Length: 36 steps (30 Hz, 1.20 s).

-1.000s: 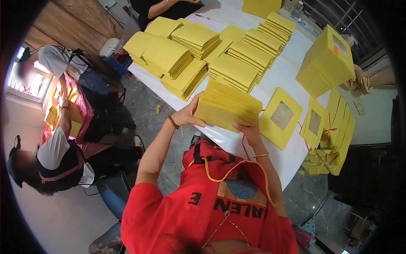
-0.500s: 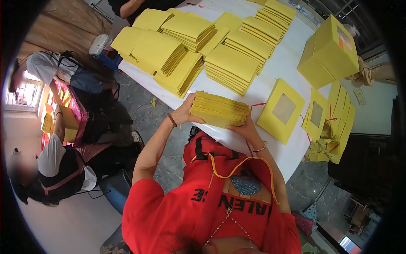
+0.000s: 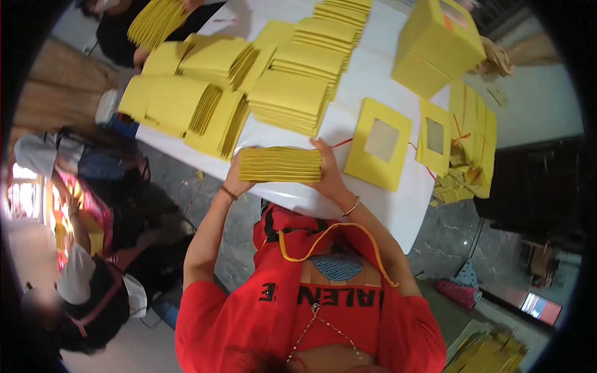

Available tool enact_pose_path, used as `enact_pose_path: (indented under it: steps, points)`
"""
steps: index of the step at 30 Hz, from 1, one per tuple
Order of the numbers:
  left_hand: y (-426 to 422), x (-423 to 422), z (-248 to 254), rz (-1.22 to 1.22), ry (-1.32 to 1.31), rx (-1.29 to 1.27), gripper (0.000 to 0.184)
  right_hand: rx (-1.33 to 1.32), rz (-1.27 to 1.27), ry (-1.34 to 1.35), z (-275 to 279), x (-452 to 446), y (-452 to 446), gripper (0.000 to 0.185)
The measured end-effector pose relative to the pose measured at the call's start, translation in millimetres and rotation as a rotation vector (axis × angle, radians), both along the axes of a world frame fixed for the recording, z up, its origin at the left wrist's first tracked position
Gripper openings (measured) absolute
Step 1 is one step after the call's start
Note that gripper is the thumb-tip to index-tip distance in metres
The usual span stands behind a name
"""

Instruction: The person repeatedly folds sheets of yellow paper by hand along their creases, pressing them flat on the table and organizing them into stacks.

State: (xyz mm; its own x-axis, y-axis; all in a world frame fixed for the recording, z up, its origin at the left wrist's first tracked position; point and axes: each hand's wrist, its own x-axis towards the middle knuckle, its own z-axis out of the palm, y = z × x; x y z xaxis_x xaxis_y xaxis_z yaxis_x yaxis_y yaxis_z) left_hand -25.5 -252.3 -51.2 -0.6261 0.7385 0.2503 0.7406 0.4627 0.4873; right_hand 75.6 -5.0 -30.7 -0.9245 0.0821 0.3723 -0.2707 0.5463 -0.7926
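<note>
A thick stack of yellow envelope-like paper packets [image 3: 280, 165] is held upright between both my hands at the front edge of the white table, layered edges facing me. My left hand [image 3: 234, 180] presses on its left end, with the fingers partly hidden behind it. At the right end, my right hand [image 3: 328, 173] grips the stack, thumb near the lower corner. Just beyond it lie similar yellow piles [image 3: 289, 93]. A flat yellow piece with a pale window [image 3: 380, 143] is to the right of my right hand.
A tall yellow box [image 3: 429, 53] stands at the table's back right. Beside it are a smaller windowed piece [image 3: 435, 133] and a red-tied yellow bundle [image 3: 476, 133]. A person [image 3: 115, 31] across the table holds yellow packets. Other people [image 3: 81, 273] work at the left.
The stack in my hands has tipped so its layered edges face me more. My view has shifted right. The person across the table now shows holding a fan of yellow packets.
</note>
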Motion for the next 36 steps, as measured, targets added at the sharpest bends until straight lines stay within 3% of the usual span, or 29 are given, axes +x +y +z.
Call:
enact_pose_path:
  steps: [1, 2, 4, 5, 6, 8, 9, 10, 11, 12, 14, 16, 22, 28, 36]
  points:
    - [-1.5, 1.9, -5.7, -0.047, 0.06, 0.008, 0.056, -0.036, -0.008, -0.04, 9.3, 1.0, -1.8, 0.087]
    - [-3.0, 14.1, 14.9, 0.11, -0.521, 0.138, 0.06, -0.03, -0.034, -0.03, 20.7, 3.2, 0.4, 0.087]
    - [6.1, 24.9, 70.5, 0.087, -0.929, 0.387, 0.066, -0.378, 0.046, -0.282, 41.4, 9.8, 3.5, 0.081]
    - [5.9, 25.5, 84.8, 0.047, -0.89, 0.328, 0.073, -0.469, 0.073, -0.27, 46.7, 13.4, 7.4, 0.068]
    - [10.8, 29.5, 95.2, 0.046, -0.894, 0.323, 0.073, -0.473, 0.07, -0.272, 50.6, 18.8, 8.6, 0.068]
    - [25.1, 35.5, 108.8, 0.06, -0.765, 0.548, 0.078, -0.976, 0.089, -0.347, 54.8, 25.9, 8.7, 0.058]
    - [26.6, 32.4, 108.7, -0.027, -0.816, 0.58, 0.077, -1.034, 0.093, -0.428, 49.4, 35.6, 11.7, 0.049]
    - [33.0, 29.6, 112.5, -0.012, -0.949, 0.658, 0.074, -1.039, 0.109, -0.441, 44.6, 43.5, 14.1, 0.049]
    - [40.3, 30.4, 118.3, 0.006, -1.087, 0.739, 0.071, -1.385, 0.153, -0.492, 40.1, 52.9, 15.5, 0.044]
    - [47.1, 31.0, 124.0, -0.081, -1.055, 0.776, 0.067, -1.722, 0.194, -0.538, 36.4, 57.8, 16.1, 0.041]
    - [65.1, 34.0, 137.4, -0.14, -0.938, 0.722, 0.063, -1.839, 0.112, -0.518, 32.1, 60.9, 11.9, 0.041]
    - [89.9, 45.8, 152.3, -0.15, -0.969, 0.817, 0.066, -2.052, 0.367, -0.362, 32.0, 64.6, 12.9, 0.043]
    - [125.1, 58.5, 155.9, -0.086, -0.821, 0.928, 0.064, -2.22, 0.41, -0.286, 31.7, 54.0, 22.6, 0.047]
    - [127.2, 59.5, 161.4, 0.081, -0.606, 0.849, 0.046, -2.102, 0.326, -0.3, 27.8, 54.5, 16.5, 0.044]
    - [125.8, 61.3, 163.6, 0.139, -0.378, 0.776, 0.039, -2.012, 0.271, -0.392, 33.4, 54.4, 10.3, 0.045]
